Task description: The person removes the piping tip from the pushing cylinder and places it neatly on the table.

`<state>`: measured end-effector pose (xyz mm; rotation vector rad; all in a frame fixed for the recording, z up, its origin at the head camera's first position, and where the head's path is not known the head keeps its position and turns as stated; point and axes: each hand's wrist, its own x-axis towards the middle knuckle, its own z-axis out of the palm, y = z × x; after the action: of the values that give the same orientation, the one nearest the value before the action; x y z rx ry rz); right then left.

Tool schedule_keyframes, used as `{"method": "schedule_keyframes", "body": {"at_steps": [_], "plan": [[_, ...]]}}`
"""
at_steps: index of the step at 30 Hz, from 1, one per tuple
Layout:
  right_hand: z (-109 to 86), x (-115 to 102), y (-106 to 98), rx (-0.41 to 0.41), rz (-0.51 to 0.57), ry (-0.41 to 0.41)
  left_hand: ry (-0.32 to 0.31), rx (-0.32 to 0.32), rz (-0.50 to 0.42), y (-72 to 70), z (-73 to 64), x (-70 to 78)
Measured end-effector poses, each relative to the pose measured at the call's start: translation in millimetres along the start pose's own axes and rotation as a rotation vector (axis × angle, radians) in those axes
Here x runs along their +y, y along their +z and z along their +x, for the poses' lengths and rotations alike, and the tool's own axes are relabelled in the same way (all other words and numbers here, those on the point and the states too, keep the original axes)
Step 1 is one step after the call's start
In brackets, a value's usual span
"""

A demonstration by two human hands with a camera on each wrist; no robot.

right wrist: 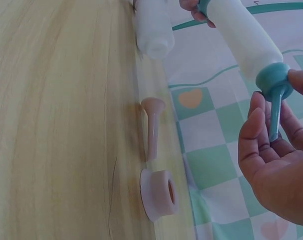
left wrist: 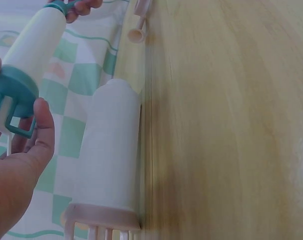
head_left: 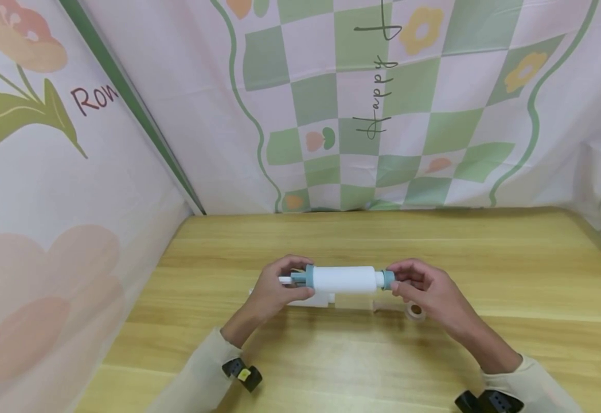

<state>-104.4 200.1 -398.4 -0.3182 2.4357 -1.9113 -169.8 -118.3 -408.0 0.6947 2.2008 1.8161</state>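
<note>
A white plastic bottle (head_left: 344,279) with teal end pieces is held level above the table between both hands. My left hand (head_left: 274,289) grips the teal base (left wrist: 19,87), which has an open frame with a white rod sticking out. At the other end, my right hand (head_left: 437,293) pinches the teal cap (right wrist: 272,80). A thin teal spout (right wrist: 275,112) points from that cap toward the palm. Below lies a second white bottle (left wrist: 109,145) on its side, its pink pronged base (left wrist: 99,216) toward the left.
On the wooden table (head_left: 331,361), a pink spout piece (right wrist: 153,130) with a flared end lies right of the second bottle. Beside it is a pink ring-shaped cap (right wrist: 154,192). Printed cloth (head_left: 357,115) hangs behind the table, with more on its left side.
</note>
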Motion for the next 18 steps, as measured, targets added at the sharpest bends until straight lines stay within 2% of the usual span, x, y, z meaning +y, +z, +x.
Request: {"method": "schedule_keyframes", "body": {"at_steps": [7,12,18], "plan": [[0.5,1.1,-1.2,0.009,-0.01,-0.02,0.01,-0.013,-0.001,-4.3,1.6,0.2],[0.4,2.7,-1.6,0.012,-0.011,-0.037,0.021,0.003,0.007,-8.0,3.0,-0.9],[0.1,3.7,-2.3,0.01,-0.003,-0.014,0.014,0.002,0.033,-16.1,6.0,-2.3]]}}
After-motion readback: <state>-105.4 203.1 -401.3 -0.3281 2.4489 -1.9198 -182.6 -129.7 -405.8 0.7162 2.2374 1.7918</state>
